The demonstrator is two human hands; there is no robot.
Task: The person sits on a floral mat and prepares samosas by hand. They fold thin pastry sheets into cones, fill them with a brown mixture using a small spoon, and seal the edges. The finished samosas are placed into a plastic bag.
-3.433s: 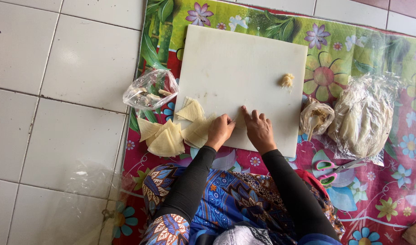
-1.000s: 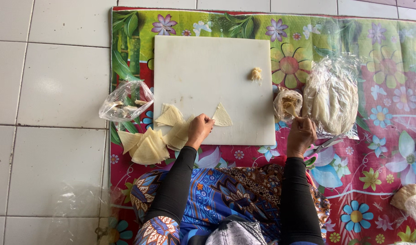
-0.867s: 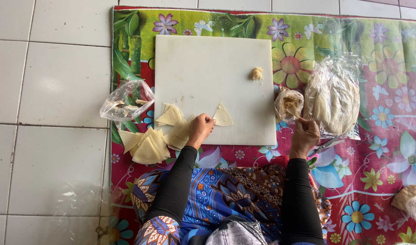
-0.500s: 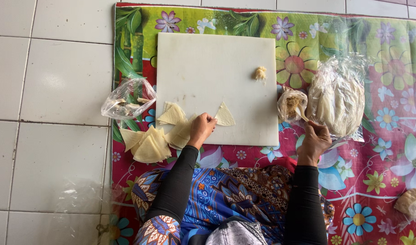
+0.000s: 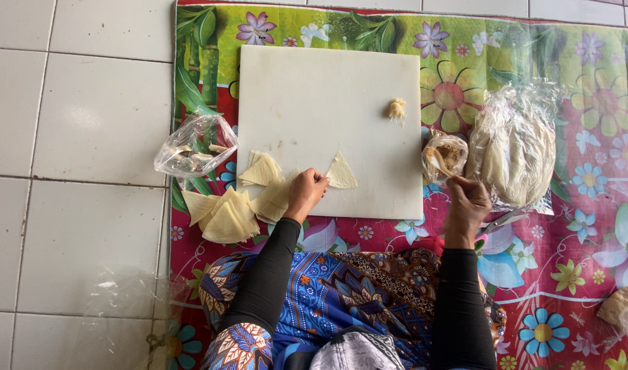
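right hand (image 5: 467, 200) clamped on spoon (image 5: 437, 160) in filling bag (image 5: 445, 156) | left hand (image 5: 307, 192) closed by wrapper triangle (image 5: 341, 173)

A bright floral mat (image 5: 464, 27) covers the white floor tiles (image 5: 88, 116), with a white cutting board (image 5: 314, 96) lying on it. Near the board's two o'clock corner sits a small lump of filling (image 5: 396, 108). At nine o'clock off the board lies a crumpled clear bag (image 5: 194, 145), and at seven o'clock a heap of pale folded wrappers (image 5: 225, 216) overlaps the board's corner. At three o'clock rests a large plastic-wrapped stack of pastry sheets (image 5: 516, 147). A pale bundle (image 5: 622, 308) lies far off at four o'clock.
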